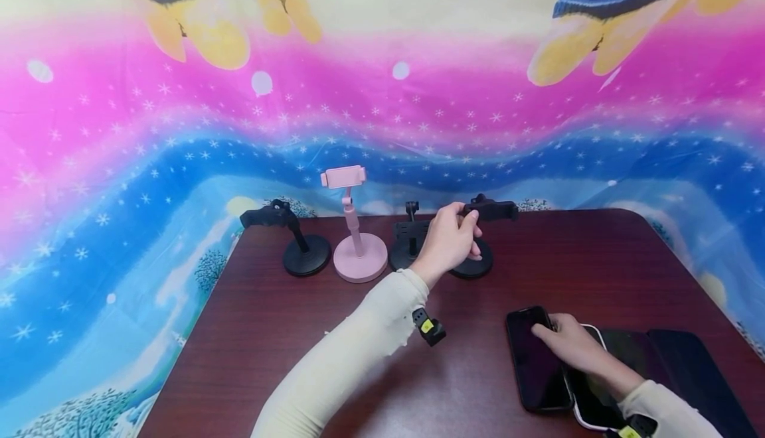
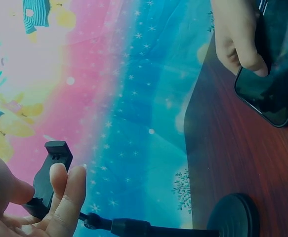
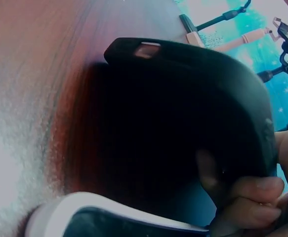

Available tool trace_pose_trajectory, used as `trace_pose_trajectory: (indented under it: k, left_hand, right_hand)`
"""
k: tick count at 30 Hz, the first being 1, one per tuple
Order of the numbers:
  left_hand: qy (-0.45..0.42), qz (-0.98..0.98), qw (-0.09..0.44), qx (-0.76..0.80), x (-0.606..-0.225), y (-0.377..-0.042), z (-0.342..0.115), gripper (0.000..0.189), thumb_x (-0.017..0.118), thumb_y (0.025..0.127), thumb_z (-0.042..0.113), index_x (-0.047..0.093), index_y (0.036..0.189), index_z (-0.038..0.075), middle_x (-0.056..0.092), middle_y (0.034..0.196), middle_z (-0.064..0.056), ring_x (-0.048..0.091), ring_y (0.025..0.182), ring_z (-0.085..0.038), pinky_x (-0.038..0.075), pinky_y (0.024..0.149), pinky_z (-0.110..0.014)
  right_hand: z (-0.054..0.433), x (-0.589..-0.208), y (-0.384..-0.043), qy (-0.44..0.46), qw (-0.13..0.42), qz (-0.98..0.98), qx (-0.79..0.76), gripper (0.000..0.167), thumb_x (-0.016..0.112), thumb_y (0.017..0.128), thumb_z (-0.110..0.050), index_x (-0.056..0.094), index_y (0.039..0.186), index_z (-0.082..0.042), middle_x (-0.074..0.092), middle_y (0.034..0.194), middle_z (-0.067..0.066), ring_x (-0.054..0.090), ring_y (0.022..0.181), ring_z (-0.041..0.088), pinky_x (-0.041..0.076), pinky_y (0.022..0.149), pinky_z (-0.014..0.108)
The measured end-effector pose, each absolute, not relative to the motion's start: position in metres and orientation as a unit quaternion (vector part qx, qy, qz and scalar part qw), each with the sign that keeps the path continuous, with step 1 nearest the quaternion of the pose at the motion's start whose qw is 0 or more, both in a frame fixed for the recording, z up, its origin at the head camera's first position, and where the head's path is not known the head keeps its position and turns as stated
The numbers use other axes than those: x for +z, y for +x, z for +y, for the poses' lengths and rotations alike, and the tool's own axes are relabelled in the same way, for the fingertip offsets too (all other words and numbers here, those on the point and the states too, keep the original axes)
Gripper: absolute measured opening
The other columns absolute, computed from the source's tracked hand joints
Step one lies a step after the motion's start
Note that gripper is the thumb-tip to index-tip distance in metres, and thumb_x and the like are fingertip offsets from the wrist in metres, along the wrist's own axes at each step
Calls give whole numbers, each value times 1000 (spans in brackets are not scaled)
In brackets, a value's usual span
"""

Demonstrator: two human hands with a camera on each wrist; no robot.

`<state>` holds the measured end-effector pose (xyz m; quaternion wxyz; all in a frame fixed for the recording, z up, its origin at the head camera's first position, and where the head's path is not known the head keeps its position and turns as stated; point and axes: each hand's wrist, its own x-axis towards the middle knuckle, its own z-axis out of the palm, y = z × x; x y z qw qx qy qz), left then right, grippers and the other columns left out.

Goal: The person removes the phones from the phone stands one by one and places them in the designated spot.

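In the head view my left hand (image 1: 447,237) is at the rightmost black phone stand, whose round base (image 1: 475,267) sits on the table. The left wrist view shows that hand's thumb and fingers pinching one end of the stand's holder clamp (image 2: 57,160), while the clamp's other end sticks out past the fingertips. My right hand (image 1: 575,344) grips a black phone (image 1: 534,368) with the thumb over its dark screen and fingers behind it. One corner of the phone's back, with a camera cutout (image 3: 147,51), shows in the right wrist view, lifted over the table.
A white-edged phone (image 1: 592,406) lies partly behind the held phone, with dark flat devices (image 1: 696,365) to its right. Left along the back edge stand another black phone stand (image 1: 306,255), a pink one (image 1: 360,264) and a third black one (image 1: 399,259). A printed curtain (image 1: 394,119) hangs behind.
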<state>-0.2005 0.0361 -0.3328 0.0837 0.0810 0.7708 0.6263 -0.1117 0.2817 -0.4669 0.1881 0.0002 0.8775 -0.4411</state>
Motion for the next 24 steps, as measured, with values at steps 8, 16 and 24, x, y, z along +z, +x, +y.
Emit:
trace_pose_trajectory:
  k: [8,16,24]
  left_hand:
    - [81,772,83,625,-334,-201,36,34,50,108,24,53,137,7,66,83,-2,63,53,-15,61,61,-30]
    - [81,770,84,627,-335,-201,36,34,50,108,23,52,137,6,66,83,-2,63,53,-15,61,62,-32]
    - [85,773,81,624,-335,-202,36,30,50,108,24,55,132,7,66,83,-2,63,53,-16,61,60,-30]
  right_hand:
    - [286,-462,-113,-1,243,846,-475,34,54,103,-24,63,115,7,60,56,-2,44,42,4,39,44,21]
    - [289,-459,-115,-14,236,857,-458,40,63,100,-31,67,119,4,51,51,-5,32,39,4,34,42,22]
    - [293,-464,-115,-16,176,925,-337,59,70,93,-43,26,63,-18,19,55,-9,23,44,7,26,48,23]
